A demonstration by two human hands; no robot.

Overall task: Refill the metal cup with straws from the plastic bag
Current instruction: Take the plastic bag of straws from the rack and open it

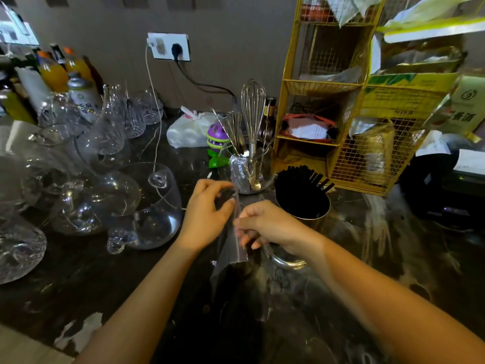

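Note:
A metal cup (pixel 315 218) stands on the dark counter right of centre, packed with black straws (pixel 299 183) that lean to the right. In front of it both my hands hold a clear plastic bag (pixel 231 252) that hangs down flat and looks empty. My left hand (pixel 207 211) pinches the bag's upper end between thumb and fingers. My right hand (pixel 267 224) grips the bag lower down, just left of the cup.
Many clear glasses and bowls (pixel 147 206) crowd the counter's left side. A glass jar with whisks (pixel 252 164) stands behind my hands. A yellow wire rack (pixel 341 127) rises at the right. Bottles (pixel 52 72) and a wall socket (pixel 169 47) sit at the back.

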